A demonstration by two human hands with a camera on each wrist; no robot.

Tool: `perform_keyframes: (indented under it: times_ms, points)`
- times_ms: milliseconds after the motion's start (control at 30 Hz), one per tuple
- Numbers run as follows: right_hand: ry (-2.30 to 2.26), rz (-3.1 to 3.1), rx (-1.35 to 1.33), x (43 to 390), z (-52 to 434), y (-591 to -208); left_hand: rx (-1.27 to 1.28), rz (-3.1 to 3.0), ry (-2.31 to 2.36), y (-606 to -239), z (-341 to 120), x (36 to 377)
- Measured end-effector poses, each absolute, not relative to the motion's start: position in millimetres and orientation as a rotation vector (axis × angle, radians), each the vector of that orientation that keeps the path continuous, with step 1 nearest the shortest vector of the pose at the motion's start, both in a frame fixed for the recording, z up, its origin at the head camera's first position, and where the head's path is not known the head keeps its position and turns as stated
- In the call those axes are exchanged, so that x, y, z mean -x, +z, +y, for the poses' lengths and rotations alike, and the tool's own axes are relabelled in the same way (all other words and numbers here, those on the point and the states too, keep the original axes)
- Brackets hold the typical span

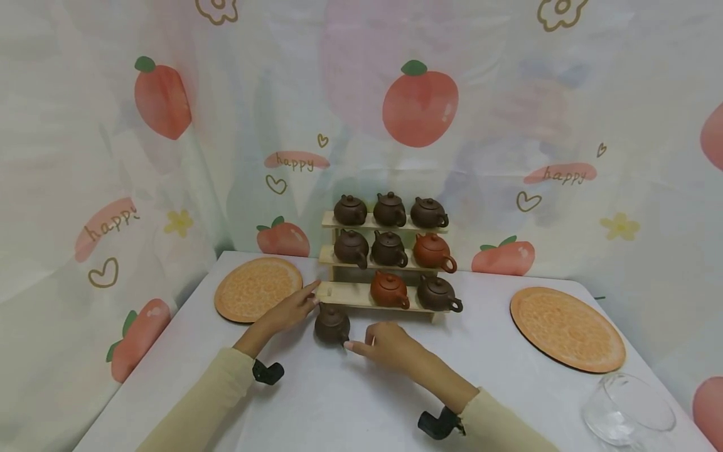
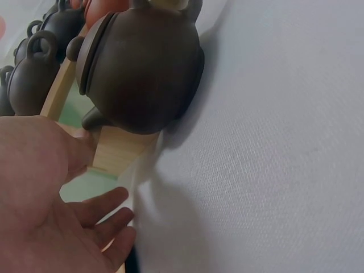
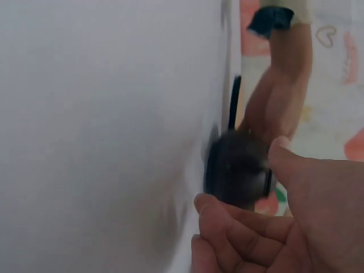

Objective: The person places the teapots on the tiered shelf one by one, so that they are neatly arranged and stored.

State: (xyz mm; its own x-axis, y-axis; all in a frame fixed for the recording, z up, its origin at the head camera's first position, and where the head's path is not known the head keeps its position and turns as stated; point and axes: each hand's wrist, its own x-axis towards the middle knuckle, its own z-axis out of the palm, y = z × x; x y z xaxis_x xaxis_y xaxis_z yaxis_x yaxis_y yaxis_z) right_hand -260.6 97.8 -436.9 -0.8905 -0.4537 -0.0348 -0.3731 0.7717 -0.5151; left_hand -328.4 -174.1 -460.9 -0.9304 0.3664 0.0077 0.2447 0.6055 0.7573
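A dark brown lidded teapot (image 1: 332, 325) stands on the white table before the left end of a stepped wooden rack (image 1: 350, 294). My left hand (image 1: 290, 309) is beside that end, fingers extended; in the left wrist view its thumb lies just below the teapot's spout (image 2: 95, 119). My right hand (image 1: 390, 346) is at the teapot's handle side, thumb tip right by the handle and the other fingers bent. In the right wrist view the teapot (image 3: 236, 168) is blurred beyond the spread thumb and forefinger. On the bottom step sit a reddish teapot (image 1: 390, 290) and a dark one (image 1: 437, 294).
Three dark teapots line the top step; the middle step holds two dark ones and a reddish teapot (image 1: 432, 251). Round orange-patterned mats lie left (image 1: 257, 290) and right (image 1: 567, 329). A clear glass bowl (image 1: 627, 411) stands front right. Printed cloth (image 1: 486, 113) hangs behind the table.
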Motion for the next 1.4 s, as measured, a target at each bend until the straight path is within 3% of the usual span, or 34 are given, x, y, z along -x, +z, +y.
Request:
perform_keyframes:
  times_ms: [400,967,1400]
  points:
    - [-0.572,3.020,0.648,252.1,48.3,-441.3,-0.517,2.668,1.241,-459.0,-174.3,328.2]
    - [-0.560,3.020,0.680,255.3,48.6,-444.5,-0.539,2.692,1.233,-460.0,-173.6,327.8]
    - [-0.689,2.951,0.817,250.8,78.0,-447.9,-0.522,2.702,1.218,-463.3,-174.3,329.6]
